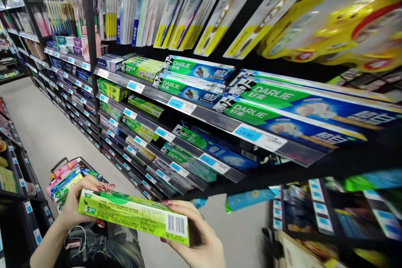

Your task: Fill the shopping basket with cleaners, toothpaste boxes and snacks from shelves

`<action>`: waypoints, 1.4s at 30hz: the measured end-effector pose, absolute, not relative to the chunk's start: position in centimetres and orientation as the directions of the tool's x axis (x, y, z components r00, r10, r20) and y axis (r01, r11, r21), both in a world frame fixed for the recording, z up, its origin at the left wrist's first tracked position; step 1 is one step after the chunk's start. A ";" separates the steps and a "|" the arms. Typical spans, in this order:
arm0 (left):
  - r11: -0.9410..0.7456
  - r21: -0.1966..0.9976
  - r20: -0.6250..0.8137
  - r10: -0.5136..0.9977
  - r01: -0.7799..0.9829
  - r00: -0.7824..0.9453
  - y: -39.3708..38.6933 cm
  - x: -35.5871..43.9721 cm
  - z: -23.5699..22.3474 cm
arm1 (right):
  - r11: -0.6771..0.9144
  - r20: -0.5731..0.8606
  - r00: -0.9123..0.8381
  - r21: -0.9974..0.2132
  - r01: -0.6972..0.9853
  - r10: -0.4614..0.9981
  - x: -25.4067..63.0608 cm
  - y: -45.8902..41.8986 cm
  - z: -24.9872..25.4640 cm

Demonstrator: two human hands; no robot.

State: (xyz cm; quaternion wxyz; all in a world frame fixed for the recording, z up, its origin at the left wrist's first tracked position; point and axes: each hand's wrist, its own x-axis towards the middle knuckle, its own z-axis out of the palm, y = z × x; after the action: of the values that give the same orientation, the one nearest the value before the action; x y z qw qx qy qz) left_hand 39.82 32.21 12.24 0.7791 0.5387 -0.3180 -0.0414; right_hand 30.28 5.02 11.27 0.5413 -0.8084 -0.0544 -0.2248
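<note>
A long green toothpaste box with a barcode at its right end lies level between both hands, low in the view. My left hand grips its left end, fingers curled over the top edge. My right hand holds the right end from below, fingertips on the box's far side. Behind my left hand stands a shopping basket filled with several boxed items and a pink tube.
Black store shelves run along the right, stocked with green and blue toothpaste boxes and blue price tags. Toothbrush packs hang above. Another shelf unit borders the left. A pale aisle floor stretches ahead.
</note>
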 end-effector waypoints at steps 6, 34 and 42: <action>0.398 0.883 0.421 -0.439 -0.249 0.794 33.0 39.6 11.9 | -0.385 0.413 0.894 -0.864 0.325 -0.174 29.9 5.5 10.9; 0.097 0.947 -0.208 -0.545 0.307 0.812 32.3 40.0 6.1 | -0.333 0.682 0.720 -0.655 0.679 0.128 31.8 15.0 17.4; 0.111 0.939 -0.225 -0.515 0.324 0.827 32.2 39.4 6.4 | -0.350 0.669 0.728 -0.653 0.672 0.150 31.7 14.6 17.2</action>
State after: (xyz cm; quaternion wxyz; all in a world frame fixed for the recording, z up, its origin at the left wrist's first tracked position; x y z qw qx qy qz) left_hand 39.38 32.23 6.39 0.7412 0.6036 -0.0789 -0.2830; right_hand 31.66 14.57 17.23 0.5056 -0.7800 -0.2636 -0.2578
